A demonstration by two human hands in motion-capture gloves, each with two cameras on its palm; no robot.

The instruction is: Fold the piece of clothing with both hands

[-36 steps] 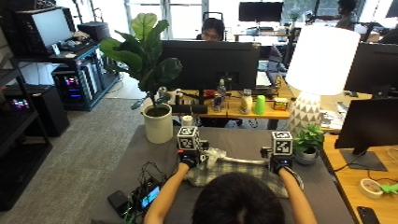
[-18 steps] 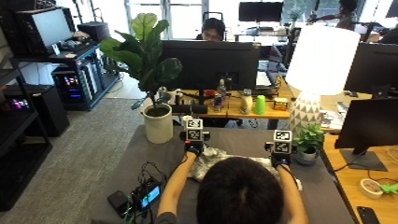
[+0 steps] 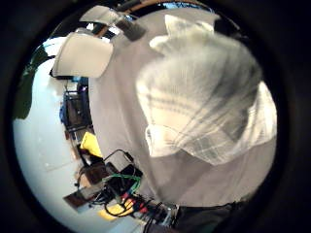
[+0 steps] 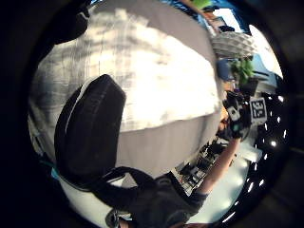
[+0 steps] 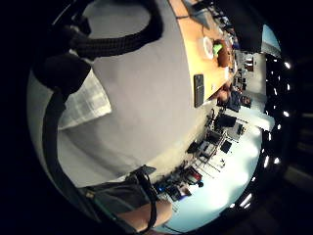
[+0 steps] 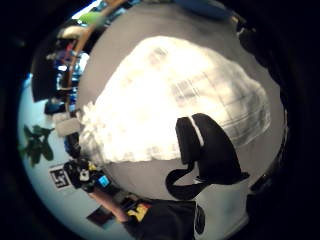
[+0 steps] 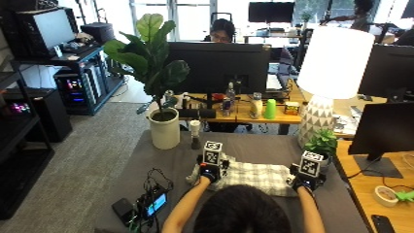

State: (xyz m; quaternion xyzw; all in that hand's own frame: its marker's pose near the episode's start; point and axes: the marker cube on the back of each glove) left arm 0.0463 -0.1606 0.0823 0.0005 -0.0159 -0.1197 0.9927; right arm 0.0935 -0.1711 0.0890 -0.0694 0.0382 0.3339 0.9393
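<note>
On grey table point(image 7: 259, 145) at 12 o'clock of person, checked cloth point(image 7: 255, 175) spread between left hand point(image 7: 208, 171) and right hand point(image 7: 304, 180); finger state cannot tell; uneven lift likely skews fold, bunches left edge.

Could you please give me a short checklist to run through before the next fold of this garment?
1. Cloth lies on the table, between both hands: ok.
2. Left hand at the cloth's left end: ok.
3. Right hand at its right end: ok.
4. Either hand actually gripping the cloth: cannot tell; the palm views show the cloth close below, but no pinch is visible.
5. Cloth smooth: not ok; the edge by the left hand looks bunched.
6. Free table beyond the cloth for the fold: ok.
</note>
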